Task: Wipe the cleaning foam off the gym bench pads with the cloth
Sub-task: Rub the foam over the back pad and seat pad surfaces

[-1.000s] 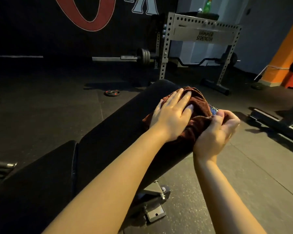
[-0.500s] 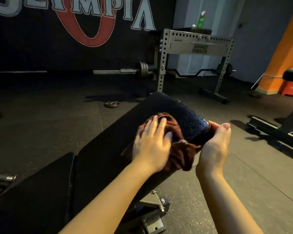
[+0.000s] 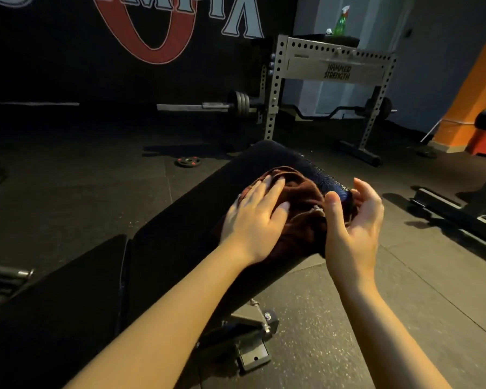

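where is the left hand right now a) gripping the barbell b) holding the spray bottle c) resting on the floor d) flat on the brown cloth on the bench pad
d: the left hand lies palm down with fingers spread on the brown cloth, pressing it against the black bench pad.

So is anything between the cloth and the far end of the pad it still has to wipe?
Nothing visible. The cloth lies on the pad under the flat left hand, and the dark stretch beyond it to the pad's far end is bare. The right hand sits open at the pad's right edge, off that path.
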Action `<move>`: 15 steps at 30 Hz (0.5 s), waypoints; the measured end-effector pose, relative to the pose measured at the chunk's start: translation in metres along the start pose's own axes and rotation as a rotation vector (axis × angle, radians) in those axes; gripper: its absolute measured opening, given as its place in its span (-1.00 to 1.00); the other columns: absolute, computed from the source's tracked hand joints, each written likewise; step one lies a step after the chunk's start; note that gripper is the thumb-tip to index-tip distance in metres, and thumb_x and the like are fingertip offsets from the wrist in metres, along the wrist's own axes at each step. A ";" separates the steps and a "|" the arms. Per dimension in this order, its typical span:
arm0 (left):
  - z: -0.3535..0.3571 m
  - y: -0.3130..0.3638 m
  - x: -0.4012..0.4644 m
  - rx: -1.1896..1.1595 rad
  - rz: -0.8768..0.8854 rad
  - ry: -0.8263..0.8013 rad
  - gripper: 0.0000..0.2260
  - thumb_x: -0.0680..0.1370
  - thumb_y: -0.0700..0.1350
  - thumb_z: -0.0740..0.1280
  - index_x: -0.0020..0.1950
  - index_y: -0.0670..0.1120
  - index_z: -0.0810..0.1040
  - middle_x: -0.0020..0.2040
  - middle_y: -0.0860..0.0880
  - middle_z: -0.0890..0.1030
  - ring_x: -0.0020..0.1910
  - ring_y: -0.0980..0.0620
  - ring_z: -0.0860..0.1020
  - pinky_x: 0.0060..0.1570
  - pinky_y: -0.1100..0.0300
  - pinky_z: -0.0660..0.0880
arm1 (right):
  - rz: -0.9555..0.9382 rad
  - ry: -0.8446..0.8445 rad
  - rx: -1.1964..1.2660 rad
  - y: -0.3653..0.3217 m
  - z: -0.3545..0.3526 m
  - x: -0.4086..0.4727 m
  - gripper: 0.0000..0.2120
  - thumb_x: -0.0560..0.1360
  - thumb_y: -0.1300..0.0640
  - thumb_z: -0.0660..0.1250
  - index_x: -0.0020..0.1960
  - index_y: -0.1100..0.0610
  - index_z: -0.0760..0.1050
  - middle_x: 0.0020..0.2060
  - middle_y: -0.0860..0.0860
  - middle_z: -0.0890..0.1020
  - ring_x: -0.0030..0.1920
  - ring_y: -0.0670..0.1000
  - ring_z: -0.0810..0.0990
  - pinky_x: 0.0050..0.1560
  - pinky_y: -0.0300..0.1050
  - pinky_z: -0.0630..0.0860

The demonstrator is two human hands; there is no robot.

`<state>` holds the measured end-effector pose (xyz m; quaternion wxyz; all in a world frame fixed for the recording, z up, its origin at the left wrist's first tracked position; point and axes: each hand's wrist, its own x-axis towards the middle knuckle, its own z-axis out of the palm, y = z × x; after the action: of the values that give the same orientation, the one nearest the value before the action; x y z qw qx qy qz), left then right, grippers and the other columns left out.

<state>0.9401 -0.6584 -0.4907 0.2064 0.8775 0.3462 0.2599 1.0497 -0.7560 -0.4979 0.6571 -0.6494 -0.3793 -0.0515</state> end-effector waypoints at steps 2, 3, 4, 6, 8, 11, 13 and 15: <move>-0.003 -0.033 -0.033 0.003 -0.039 -0.004 -0.55 0.66 0.12 -0.02 0.54 0.23 -0.07 0.58 0.17 -0.05 0.54 0.20 -0.10 0.48 0.06 -0.12 | -0.042 0.036 0.002 0.000 0.014 -0.011 -0.44 0.49 -0.20 0.22 0.41 0.00 0.25 0.34 -0.02 0.27 0.40 -0.06 0.22 0.37 -0.30 0.15; -0.005 -0.049 -0.048 -0.002 -0.063 -0.001 -0.56 0.66 0.13 -0.03 0.52 0.26 -0.10 0.58 0.17 -0.05 0.53 0.21 -0.10 0.47 0.09 -0.12 | -0.044 0.061 0.016 0.000 0.020 -0.015 -0.44 0.50 -0.14 0.25 0.43 0.03 0.25 0.41 0.04 0.23 0.45 -0.03 0.15 0.37 -0.42 0.06; -0.006 -0.066 -0.064 -0.014 -0.098 0.013 -0.57 0.65 0.15 -0.04 0.48 0.27 -0.11 0.58 0.16 -0.03 0.54 0.20 -0.09 0.47 0.13 -0.11 | -0.042 0.087 0.028 0.000 0.026 -0.019 -0.43 0.50 -0.09 0.28 0.44 0.05 0.23 0.44 0.07 0.20 0.48 -0.01 0.10 0.35 -0.50 -0.01; -0.010 -0.104 -0.097 -0.050 -0.205 0.051 -0.59 0.64 0.16 -0.02 0.46 0.25 -0.08 0.57 0.13 0.03 0.54 0.18 -0.04 0.48 0.19 -0.10 | -0.060 0.120 0.035 0.002 0.031 -0.023 -0.39 0.49 -0.02 0.33 0.47 0.07 0.21 0.46 0.10 0.17 0.50 0.00 0.07 0.36 -0.50 -0.05; -0.015 -0.142 -0.127 -0.133 -0.359 0.064 -0.61 0.64 0.13 0.04 0.43 0.30 -0.02 0.57 0.13 0.05 0.53 0.18 -0.02 0.52 0.12 -0.06 | -0.082 0.124 0.045 0.006 0.030 -0.021 -0.39 0.48 0.04 0.34 0.46 0.09 0.21 0.45 0.11 0.19 0.49 0.00 0.10 0.41 -0.41 -0.01; -0.017 -0.170 -0.152 -0.217 -0.469 0.086 -0.57 0.63 0.03 0.10 0.39 0.37 -0.01 0.57 0.12 0.04 0.53 0.17 0.00 0.53 0.05 -0.01 | -0.151 0.169 0.074 0.011 0.029 -0.019 -0.45 0.47 0.12 0.36 0.40 0.07 0.25 0.38 0.18 0.28 0.43 0.11 0.22 0.46 0.01 0.15; -0.014 -0.169 -0.154 -0.193 -0.464 0.106 -0.55 0.65 -0.06 0.10 0.46 0.24 0.00 0.50 0.20 0.02 0.51 0.19 0.01 0.47 0.21 -0.04 | -0.209 0.209 0.090 0.015 0.034 -0.019 -0.48 0.46 0.16 0.34 0.36 0.07 0.23 0.34 0.25 0.30 0.39 0.21 0.26 0.40 0.18 0.18; -0.009 -0.161 -0.154 -0.172 -0.450 0.157 -0.56 0.66 -0.06 0.08 0.50 0.16 0.05 0.43 0.23 0.08 0.46 0.24 0.02 0.39 0.31 -0.03 | -0.255 0.228 0.091 0.023 0.038 -0.019 -0.49 0.46 0.16 0.30 0.36 0.13 0.21 0.32 0.33 0.28 0.38 0.29 0.24 0.40 0.23 0.16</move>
<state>0.7582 -0.6583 -0.6191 0.3054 0.7349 0.5242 0.3031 1.0331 -0.7270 -0.5319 0.7127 -0.5555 -0.3835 -0.1909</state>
